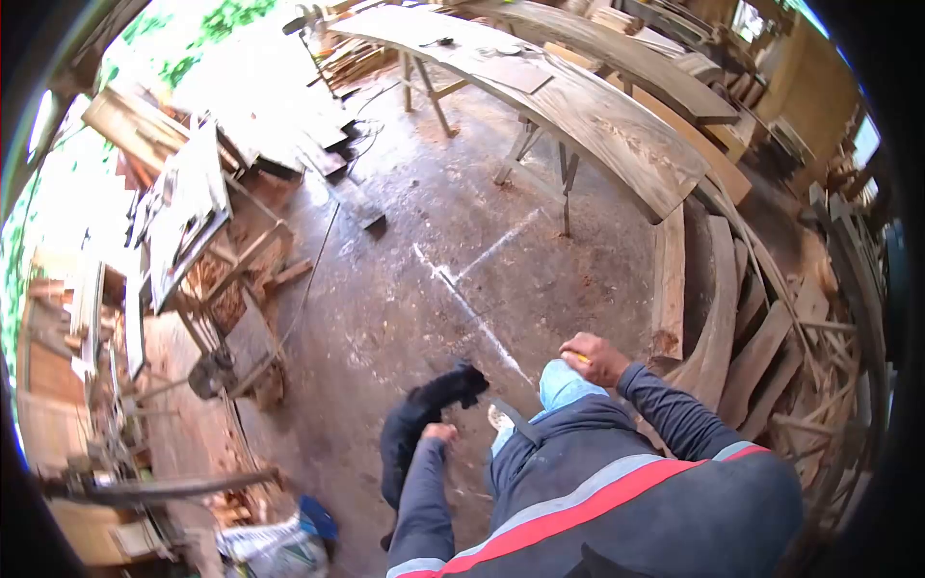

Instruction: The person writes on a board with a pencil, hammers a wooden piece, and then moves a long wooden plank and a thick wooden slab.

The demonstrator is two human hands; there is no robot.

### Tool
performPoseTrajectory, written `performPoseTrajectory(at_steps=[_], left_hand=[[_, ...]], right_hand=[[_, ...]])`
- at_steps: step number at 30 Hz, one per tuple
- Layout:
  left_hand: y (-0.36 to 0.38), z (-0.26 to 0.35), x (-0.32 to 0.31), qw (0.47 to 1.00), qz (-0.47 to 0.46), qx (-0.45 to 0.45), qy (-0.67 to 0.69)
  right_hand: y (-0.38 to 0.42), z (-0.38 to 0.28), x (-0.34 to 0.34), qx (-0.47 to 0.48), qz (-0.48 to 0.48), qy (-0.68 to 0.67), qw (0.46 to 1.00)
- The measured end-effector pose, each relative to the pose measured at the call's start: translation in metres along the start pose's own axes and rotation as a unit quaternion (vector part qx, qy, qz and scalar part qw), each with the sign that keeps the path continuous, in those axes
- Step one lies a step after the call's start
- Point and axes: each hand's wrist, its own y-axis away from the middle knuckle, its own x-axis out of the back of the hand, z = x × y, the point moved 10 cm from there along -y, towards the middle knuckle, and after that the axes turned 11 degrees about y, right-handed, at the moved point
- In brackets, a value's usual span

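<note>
My right hand (599,360) is closed in front of my raised, light-blue-clad knee. A small yellow object (582,358) shows between its fingers; its kind is too small to make out. On the other side, my left hand (441,433) hangs low beside a black dog (422,412). The fingers of that hand are too small and partly turned away to read. Between my legs and the dog, a flat grey strip (517,422) runs down from my waist.
A long wooden slab (597,116) rests on trestles ahead. Curved planks (718,308) lean at the right. A cluttered workbench (188,217) and offcuts stand left. White lines (477,318) mark the concrete floor, and a bag (275,549) lies at lower left.
</note>
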Motion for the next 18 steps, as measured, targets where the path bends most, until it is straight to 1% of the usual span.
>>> performPoseTrajectory(at_steps=[1, 2, 3, 4, 5, 6, 8, 10, 11, 12, 13, 14, 15, 17, 18], left_hand=[[-0.052, 0.002, 0.049, 0.956, 0.082, -0.152, -0.240], [-0.077, -0.001, 0.107, 0.961, 0.076, -0.256, -0.071], [-0.041, 0.030, 0.183, 0.942, 0.113, -0.007, 0.315], [-0.043, 0.060, 0.235, 0.933, 0.148, -0.063, 0.322], [-0.046, 0.076, 0.280, 0.918, 0.184, -0.121, 0.329], [-0.047, 0.094, 0.303, 0.921, 0.181, -0.123, 0.324], [-0.057, 0.130, 0.353, 0.885, 0.234, -0.118, 0.386], [-0.110, 0.130, 0.342, 0.888, 0.205, -0.112, 0.396], [-0.116, 0.146, 0.335, 0.895, 0.174, -0.104, 0.398], [-0.151, 0.136, 0.326, 0.913, 0.146, -0.129, 0.359], [-0.149, 0.157, 0.327, 0.905, 0.129, -0.130, 0.384], [-0.189, 0.132, 0.313, 0.909, 0.117, -0.155, 0.369], [-0.188, 0.131, 0.290, 0.879, 0.091, 0.003, 0.468], [-0.197, 0.140, 0.281, 0.899, 0.059, 0.072, 0.428], [-0.208, 0.152, 0.291, 0.898, 0.055, 0.074, 0.430]], right_hand=[[-0.018, 0.008, 0.012, -0.022, 0.033, -0.021, 0.999], [-0.034, 0.017, 0.021, -0.045, 0.060, -0.040, 0.996], [-0.049, 0.022, 0.028, -0.055, 0.062, -0.039, 0.996], [-0.063, 0.027, 0.037, -0.075, 0.088, -0.044, 0.992], [-0.078, 0.034, 0.043, -0.093, 0.115, -0.047, 0.988], [-0.093, 0.046, 0.042, -0.108, 0.122, -0.045, 0.986], [-0.131, 0.062, 0.050, -0.114, 0.148, -0.045, 0.981], [-0.153, 0.082, 0.057, -0.134, 0.164, -0.053, 0.976], [-0.169, 0.096, 0.059, -0.169, 0.158, -0.065, 0.971], [-0.195, 0.113, 0.058, -0.198, 0.159, -0.081, 0.964], [-0.226, 0.128, 0.061, -0.201, 0.185, -0.095, 0.957], [-0.251, 0.161, 0.064, -0.268, 0.181, -0.114, 0.940], [-0.257, 0.186, 0.060, -0.344, 0.158, -0.136, 0.916], [-0.313, 0.177, 0.119, -0.283, 0.254, -0.118, 0.917], [-0.343, 0.174, 0.147, -0.224, 0.318, -0.052, 0.920]])
